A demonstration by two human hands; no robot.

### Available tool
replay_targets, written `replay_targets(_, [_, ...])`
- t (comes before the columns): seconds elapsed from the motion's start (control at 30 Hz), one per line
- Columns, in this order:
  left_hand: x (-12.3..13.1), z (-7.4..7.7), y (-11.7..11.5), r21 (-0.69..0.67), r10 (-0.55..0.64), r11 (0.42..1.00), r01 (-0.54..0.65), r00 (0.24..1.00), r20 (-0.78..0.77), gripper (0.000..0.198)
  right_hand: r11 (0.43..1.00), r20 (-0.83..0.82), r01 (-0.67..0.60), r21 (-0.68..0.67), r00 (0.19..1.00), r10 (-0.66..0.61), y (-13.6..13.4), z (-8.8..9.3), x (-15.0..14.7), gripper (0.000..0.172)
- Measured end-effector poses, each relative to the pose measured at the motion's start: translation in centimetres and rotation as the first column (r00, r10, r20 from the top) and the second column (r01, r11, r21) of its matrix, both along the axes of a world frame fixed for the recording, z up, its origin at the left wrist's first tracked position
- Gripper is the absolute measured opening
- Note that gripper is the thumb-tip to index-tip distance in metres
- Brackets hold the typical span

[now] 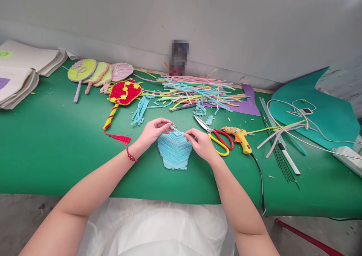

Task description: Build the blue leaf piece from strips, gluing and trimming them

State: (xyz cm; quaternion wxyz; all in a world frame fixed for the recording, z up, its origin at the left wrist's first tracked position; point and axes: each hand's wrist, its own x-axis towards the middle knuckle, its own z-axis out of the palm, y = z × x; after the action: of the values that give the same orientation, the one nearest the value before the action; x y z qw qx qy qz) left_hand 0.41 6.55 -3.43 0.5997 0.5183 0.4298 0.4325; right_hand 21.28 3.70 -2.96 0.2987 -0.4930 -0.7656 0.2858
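Note:
On the green table in front of me lies a fan-shaped panel [174, 154] covered in rows of light blue pipe cleaners set in a V pattern. Over its upper edge, my left hand [155, 131] pinches one end of a short light blue pipe cleaner [177, 130]. My right hand [200, 143] has its fingers closed at the other end, by the panel's upper right corner. Just right of that hand are scissors [217, 135] with red and yellow handles, slightly parted. A yellow hot glue gun [239, 137] lies beside them.
A pile of coloured pipe cleaners [195, 92] and cut blue pieces [140, 111] lie behind the panel. Left are a red and yellow fan [124, 93], pastel fans [82, 70] and paper stacks [31, 56]. Right are thin wires [283, 161], a teal sheet [333, 109] and a power strip [349, 156].

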Motion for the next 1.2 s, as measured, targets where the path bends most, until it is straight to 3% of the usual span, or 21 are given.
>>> replay_targets(0.37, [0.2, -0.6, -0.1, 0.012, 0.005, 1.0, -0.005, 0.997, -0.077, 0.031, 0.992, -0.048, 0.001, -0.129, 0.999, -0.007, -0.2, 0.4, -0.2, 0.027])
replay_targets(0.53, [-0.2, -0.1, 0.1, 0.033, 0.149, 0.989, -0.146, 0.982, -0.119, 0.033, 0.994, -0.038, 0.01, -0.11, 0.999, -0.014, -0.1, 0.4, 0.1, 0.024])
replay_targets(0.67, [-1.3, 0.2, 0.4, 0.156, 0.231, 0.97, -0.188, 0.917, -0.326, 0.038, 0.996, -0.018, 0.043, -0.08, 0.999, -0.044, -0.1, 0.6, 0.6, 0.023])
replay_targets(0.77, [-1.6, 0.2, 0.3, 0.344, 0.295, 0.932, -0.116, 0.794, -0.532, 0.024, 0.997, -0.004, 0.068, -0.048, 0.998, -0.068, 0.0, 0.7, 0.8, 0.025])
replay_targets(0.83, [-1.5, 0.0, 0.1, 0.469, 0.359, 0.883, -0.025, 0.68, -0.64, 0.03, 0.996, 0.023, 0.082, -0.027, 0.996, -0.081, 0.1, 0.7, 0.9, 0.025])
replay_targets(0.93, [-1.1, -0.7, -0.3, 0.48, 0.339, 0.869, 0.124, 0.556, -0.759, 0.025, 0.994, 0.072, 0.111, -0.005, 0.991, -0.11, 0.1, 0.5, 0.8, 0.025])
replay_targets(1.07, [-0.6, -1.7, -0.6, 0.375, 0.198, 0.893, 0.249, 0.529, -0.825, 0.021, 0.987, 0.097, 0.156, -0.038, 0.984, -0.152, 0.1, 0.2, 0.6, 0.026])
replay_targets(1.2, [-0.6, -2.1, -0.4, 0.294, 0.074, 0.911, 0.29, 0.584, -0.808, 0.025, 0.977, 0.111, 0.149, -0.153, 0.985, -0.133, 0.2, -0.2, 0.6, 0.025])
